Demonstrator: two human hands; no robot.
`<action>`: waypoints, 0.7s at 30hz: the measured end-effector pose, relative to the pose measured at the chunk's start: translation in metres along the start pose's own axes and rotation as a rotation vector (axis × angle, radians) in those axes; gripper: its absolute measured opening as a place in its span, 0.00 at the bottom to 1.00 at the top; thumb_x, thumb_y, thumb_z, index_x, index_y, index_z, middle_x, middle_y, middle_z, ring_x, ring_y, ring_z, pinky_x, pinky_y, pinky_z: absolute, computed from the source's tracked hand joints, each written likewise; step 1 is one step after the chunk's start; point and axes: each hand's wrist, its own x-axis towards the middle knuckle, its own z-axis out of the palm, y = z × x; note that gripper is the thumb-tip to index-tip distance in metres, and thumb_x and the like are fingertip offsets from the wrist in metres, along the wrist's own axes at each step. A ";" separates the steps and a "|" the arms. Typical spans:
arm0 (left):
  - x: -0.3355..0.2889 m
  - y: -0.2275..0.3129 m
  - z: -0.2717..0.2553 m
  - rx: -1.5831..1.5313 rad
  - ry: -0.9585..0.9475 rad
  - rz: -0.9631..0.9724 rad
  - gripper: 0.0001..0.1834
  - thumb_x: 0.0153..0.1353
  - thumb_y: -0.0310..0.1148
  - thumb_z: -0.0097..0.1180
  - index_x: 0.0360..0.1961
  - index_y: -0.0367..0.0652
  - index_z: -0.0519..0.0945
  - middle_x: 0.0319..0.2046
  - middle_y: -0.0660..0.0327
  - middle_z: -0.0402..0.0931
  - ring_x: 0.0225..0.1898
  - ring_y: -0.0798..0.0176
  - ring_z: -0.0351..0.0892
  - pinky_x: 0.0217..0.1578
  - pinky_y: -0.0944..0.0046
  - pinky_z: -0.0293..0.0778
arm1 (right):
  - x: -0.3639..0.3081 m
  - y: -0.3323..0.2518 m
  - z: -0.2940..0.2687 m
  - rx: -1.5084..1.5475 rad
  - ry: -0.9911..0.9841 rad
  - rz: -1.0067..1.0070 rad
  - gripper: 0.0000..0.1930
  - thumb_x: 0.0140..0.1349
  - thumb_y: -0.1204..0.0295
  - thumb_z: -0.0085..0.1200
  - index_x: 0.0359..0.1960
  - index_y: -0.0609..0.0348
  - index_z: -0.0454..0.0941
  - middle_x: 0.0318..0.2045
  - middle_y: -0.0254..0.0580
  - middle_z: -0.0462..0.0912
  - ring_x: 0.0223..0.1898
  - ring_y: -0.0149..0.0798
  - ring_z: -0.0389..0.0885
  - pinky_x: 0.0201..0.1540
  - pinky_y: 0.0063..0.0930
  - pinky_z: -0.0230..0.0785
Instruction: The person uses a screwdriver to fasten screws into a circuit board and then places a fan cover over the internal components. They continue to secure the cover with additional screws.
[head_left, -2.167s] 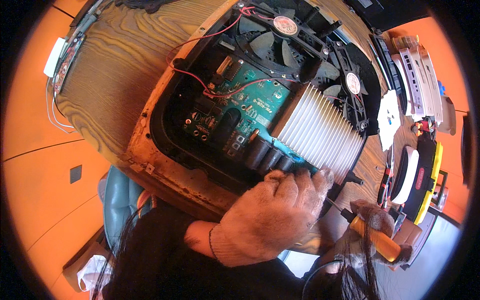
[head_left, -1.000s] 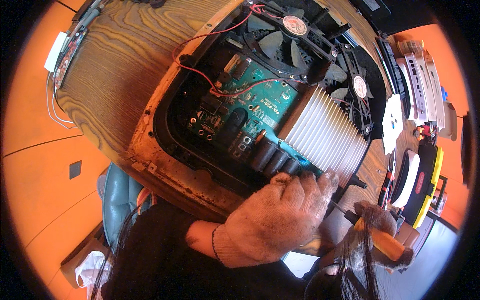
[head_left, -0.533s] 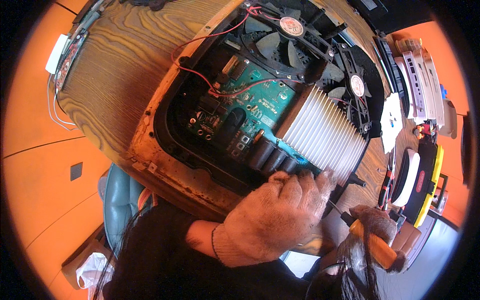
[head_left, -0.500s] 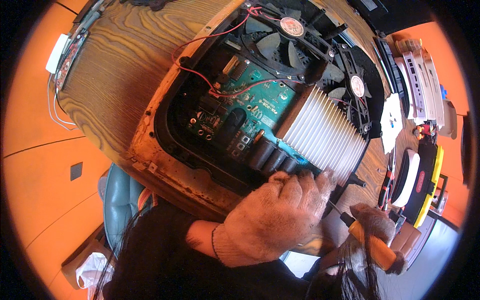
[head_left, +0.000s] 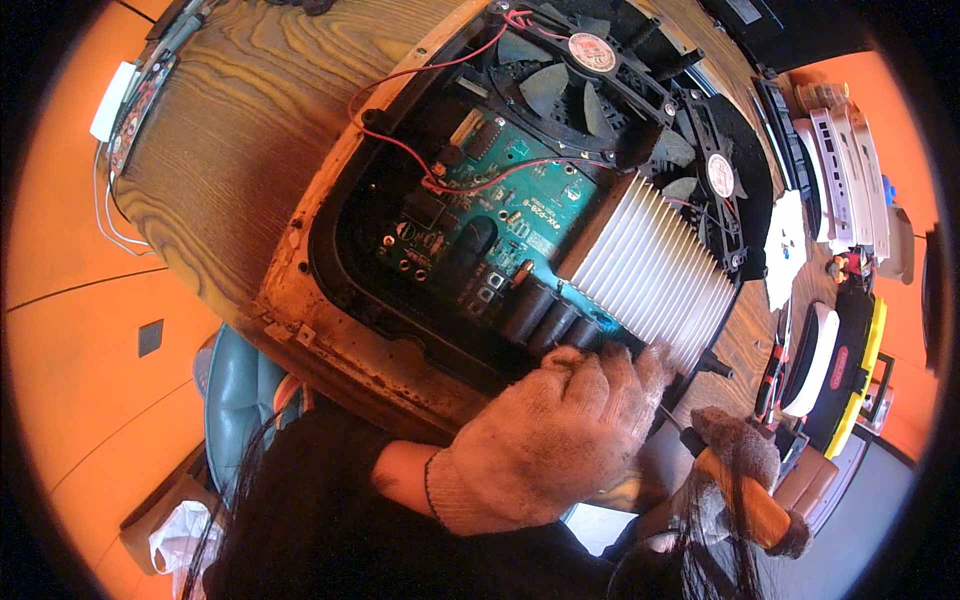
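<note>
The open casing [head_left: 345, 352] lies on the counter [head_left: 215, 165], slanting from near left to far right, with its green circuit board [head_left: 540, 220], silvery heatsink [head_left: 655, 270] and two fans [head_left: 590, 55] exposed. The right hand [head_left: 745, 450], gloved, is closed round the orange handle of a screwdriver [head_left: 765, 515], just off the casing's near right corner; its shaft slopes left and away toward the other hand's fingertips. The left hand [head_left: 545, 435], gloved too, is half curled over the near edge, beside the heatsink's near end and just nearer than the dark capacitors [head_left: 530, 312]; whether it grips anything I cannot tell, as its fingertips are hidden. The screwdriver's tip is hidden as well.

To work well here, I would line the shaft up squarely with whatever it meets, press firmly along it and turn slowly, since a slanted blade could slip toward the left fingers. The left hand should brace against the rim, clear of the thin fins and the capacitors
</note>
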 end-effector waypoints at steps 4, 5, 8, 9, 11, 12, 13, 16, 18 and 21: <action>-0.002 -0.001 0.003 0.022 0.009 0.017 0.22 0.58 0.37 0.51 0.52 0.42 0.79 0.36 0.63 0.76 0.33 0.69 0.74 0.28 0.70 0.71 | -0.002 0.001 0.001 0.000 -0.023 0.013 0.15 0.58 0.77 0.56 0.47 0.68 0.78 0.48 0.49 0.80 0.49 0.40 0.79 0.56 0.30 0.70; -0.002 -0.001 0.003 0.031 0.013 0.024 0.21 0.58 0.37 0.51 0.52 0.42 0.79 0.36 0.63 0.76 0.33 0.70 0.74 0.28 0.71 0.71 | -0.003 0.005 0.004 0.075 -0.012 0.051 0.15 0.58 0.77 0.56 0.47 0.68 0.78 0.48 0.49 0.79 0.49 0.40 0.79 0.56 0.30 0.69; -0.003 -0.002 0.005 0.051 0.072 0.042 0.21 0.58 0.37 0.51 0.52 0.43 0.79 0.36 0.64 0.76 0.33 0.70 0.74 0.29 0.70 0.71 | -0.006 0.016 0.009 0.246 0.027 0.126 0.15 0.58 0.75 0.56 0.47 0.68 0.77 0.49 0.50 0.78 0.49 0.40 0.78 0.56 0.31 0.69; -0.003 -0.001 0.005 0.038 0.059 0.028 0.21 0.57 0.37 0.51 0.52 0.43 0.79 0.36 0.64 0.76 0.33 0.70 0.74 0.29 0.71 0.71 | -0.007 0.019 0.009 0.251 0.043 0.119 0.16 0.57 0.75 0.56 0.48 0.67 0.76 0.49 0.50 0.78 0.50 0.40 0.78 0.56 0.31 0.70; -0.002 -0.001 0.005 0.008 0.033 0.010 0.22 0.57 0.37 0.51 0.52 0.43 0.79 0.36 0.64 0.76 0.33 0.69 0.74 0.29 0.71 0.70 | -0.008 0.022 0.008 0.251 0.076 0.095 0.17 0.57 0.74 0.57 0.49 0.65 0.75 0.50 0.49 0.77 0.50 0.40 0.77 0.56 0.32 0.70; -0.002 -0.001 0.005 0.017 0.031 0.013 0.22 0.57 0.37 0.51 0.52 0.43 0.79 0.36 0.64 0.76 0.33 0.69 0.74 0.29 0.71 0.70 | -0.007 0.023 0.008 0.255 0.093 0.086 0.18 0.57 0.73 0.57 0.50 0.65 0.74 0.50 0.49 0.77 0.51 0.41 0.77 0.56 0.33 0.70; -0.002 -0.001 0.004 0.025 0.031 0.026 0.22 0.57 0.37 0.51 0.52 0.43 0.79 0.35 0.64 0.76 0.33 0.70 0.74 0.29 0.70 0.70 | -0.007 0.023 0.007 0.259 0.113 0.076 0.19 0.57 0.73 0.57 0.50 0.64 0.73 0.51 0.49 0.76 0.51 0.41 0.77 0.56 0.33 0.70; 0.000 -0.001 0.001 0.039 0.049 0.004 0.22 0.57 0.38 0.51 0.52 0.45 0.79 0.33 0.66 0.75 0.31 0.70 0.73 0.27 0.70 0.69 | -0.006 0.019 0.010 0.280 0.175 0.046 0.21 0.57 0.71 0.58 0.52 0.62 0.71 0.52 0.48 0.75 0.52 0.41 0.76 0.56 0.35 0.71; 0.001 0.000 -0.001 0.090 0.040 -0.024 0.21 0.56 0.38 0.51 0.52 0.47 0.79 0.32 0.68 0.74 0.29 0.70 0.72 0.26 0.69 0.69 | -0.006 0.015 0.017 0.295 0.233 0.013 0.23 0.57 0.70 0.59 0.53 0.60 0.70 0.53 0.47 0.74 0.53 0.42 0.76 0.56 0.36 0.71; 0.003 0.001 -0.001 0.181 -0.041 0.007 0.21 0.55 0.38 0.52 0.51 0.50 0.79 0.29 0.71 0.72 0.25 0.70 0.68 0.24 0.67 0.68 | -0.003 0.009 0.029 0.351 0.368 -0.050 0.25 0.56 0.69 0.60 0.55 0.58 0.67 0.54 0.46 0.73 0.54 0.42 0.75 0.56 0.37 0.71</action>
